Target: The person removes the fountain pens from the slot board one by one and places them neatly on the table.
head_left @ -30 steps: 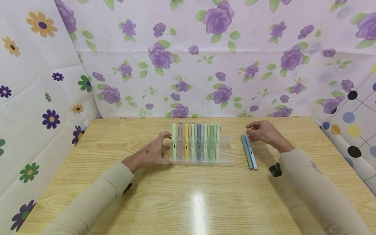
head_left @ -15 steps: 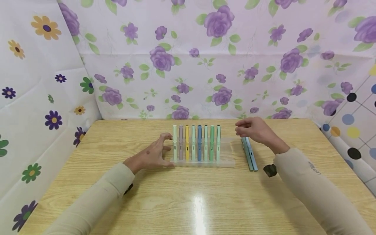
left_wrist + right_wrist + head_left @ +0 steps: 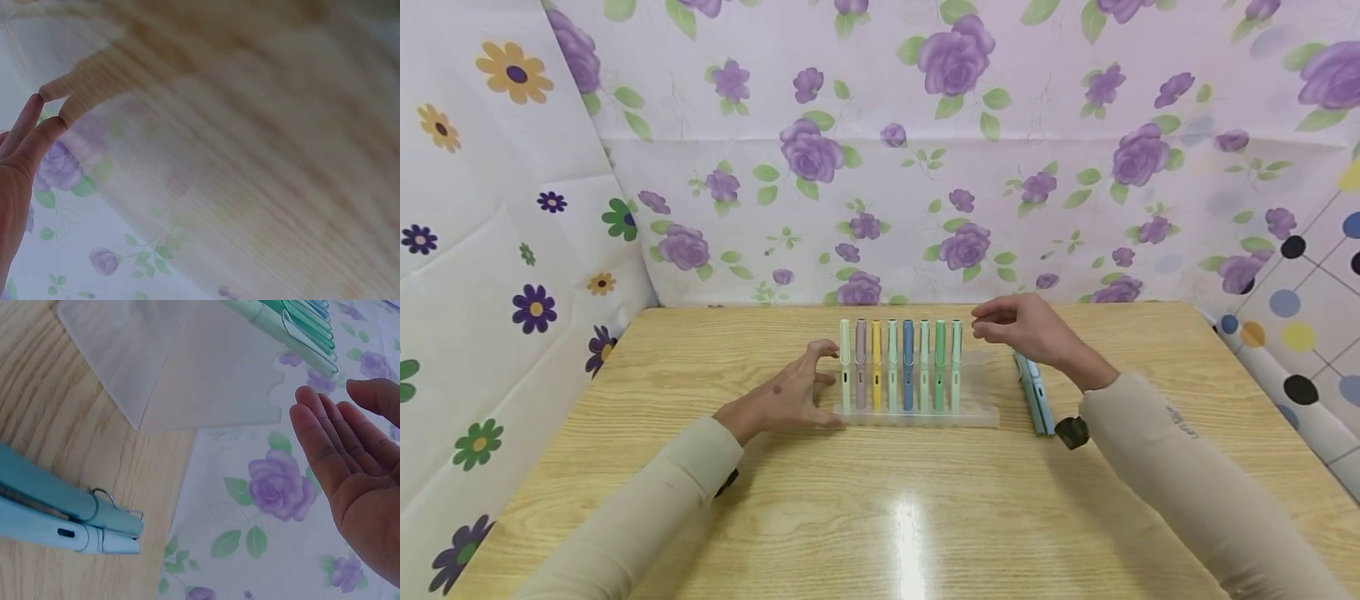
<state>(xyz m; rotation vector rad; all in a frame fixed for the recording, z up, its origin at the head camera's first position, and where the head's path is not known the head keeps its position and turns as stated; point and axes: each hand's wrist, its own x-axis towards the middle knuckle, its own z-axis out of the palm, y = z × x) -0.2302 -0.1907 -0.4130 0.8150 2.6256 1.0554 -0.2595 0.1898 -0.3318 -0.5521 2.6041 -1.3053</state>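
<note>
A clear plastic pen tray [image 3: 977, 414] lies near the far edge of the wooden worktop [image 3: 880, 508], about midway between its left and right edges. Eight pens [image 3: 900, 363] lie side by side in it, their caps pointing to the far edge: pale green, mauve, yellow, mint, blue, mint, green and mint, counting from the left edge. The right end of the tray holds no pen.

The left hand [image 3: 790, 392] rests at the left end of the tray, fingers spread and only lightly bent, the fingertips [image 3: 829, 347] touching or just beside the pale green pen; it grips nothing. From the left wrist view only a few straight fingers [image 3: 28, 134] show against a blurred worktop.

The right hand [image 3: 1022, 327] hovers above the bare right end of the tray, near the caps of the last pens. Its fingers are loosely extended, thumb apart from them, and it holds nothing; the right wrist view shows the open palm [image 3: 359, 481] with the fingers close together and nearly straight.

Two loose pens [image 3: 1034, 392], teal and light blue, lie touching each other on the worktop just to the right of the tray, partly hidden by the right wrist. Flowered sheets [image 3: 925, 158] hang behind the far edge and on both sides.
</note>
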